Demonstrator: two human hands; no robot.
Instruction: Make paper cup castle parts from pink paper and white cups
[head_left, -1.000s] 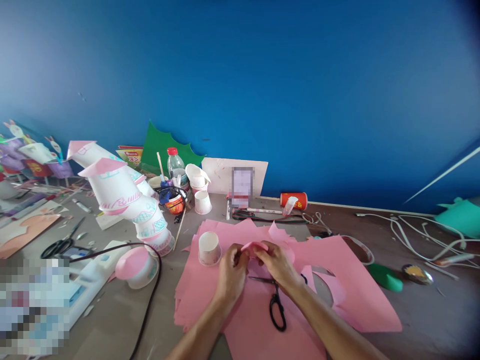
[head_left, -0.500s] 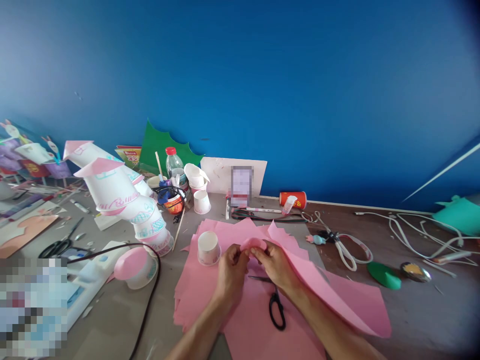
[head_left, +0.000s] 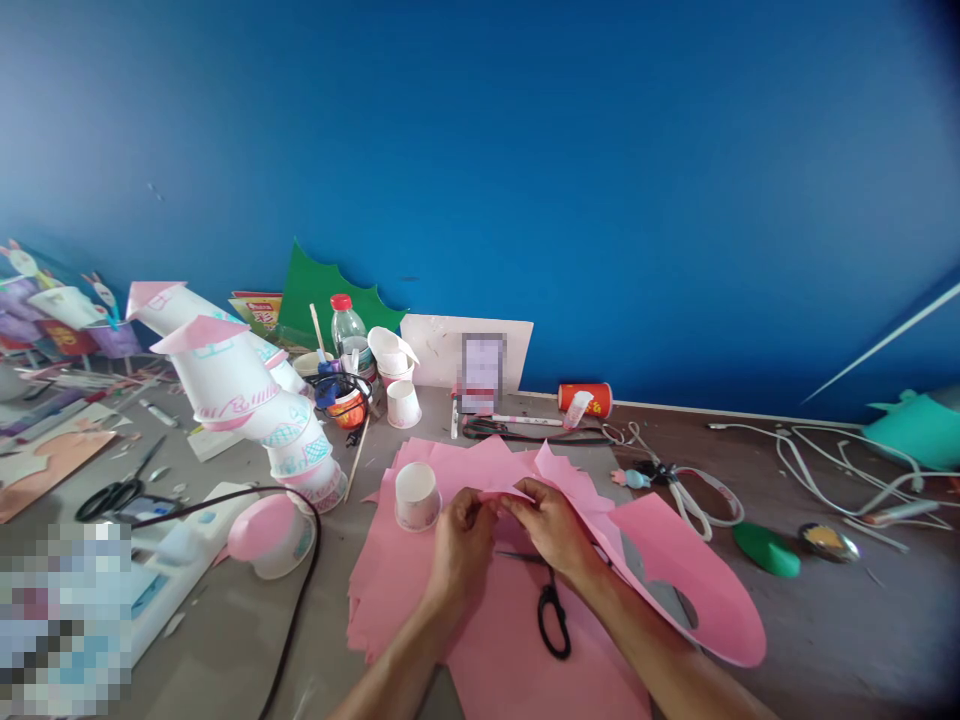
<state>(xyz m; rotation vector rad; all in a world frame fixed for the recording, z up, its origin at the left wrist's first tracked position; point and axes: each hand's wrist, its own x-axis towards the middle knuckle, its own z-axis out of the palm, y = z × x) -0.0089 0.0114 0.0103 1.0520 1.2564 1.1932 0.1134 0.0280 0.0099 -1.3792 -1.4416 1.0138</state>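
Between my two hands is a small piece of pink paper (head_left: 499, 494), pinched by the fingers and mostly hidden behind them. My left hand (head_left: 463, 530) grips its left side; my right hand (head_left: 546, 522) grips the right. Black-handled scissors (head_left: 553, 620) lie below my hands on a stack of pink paper sheets (head_left: 397, 590). On that stack, left of my left hand, a white paper cup (head_left: 418, 497) stands upside down. A curled pink sheet with a cut-out hole (head_left: 720, 590) lies by my right forearm.
Decorated paper-cup towers (head_left: 232, 370) stand at the left, near a pink-topped cup (head_left: 270, 535) and a black cable (head_left: 300, 590). White cables (head_left: 817, 460) and a green paper cone (head_left: 766, 550) lie to the right. A red cup (head_left: 585, 400) rests on its side by the wall.
The cut pink sheet by my right arm has lifted, curled and shifted, uncovering cables behind it. The small pink piece has tilted lower between my fingers. Both hands stay nearly in place.
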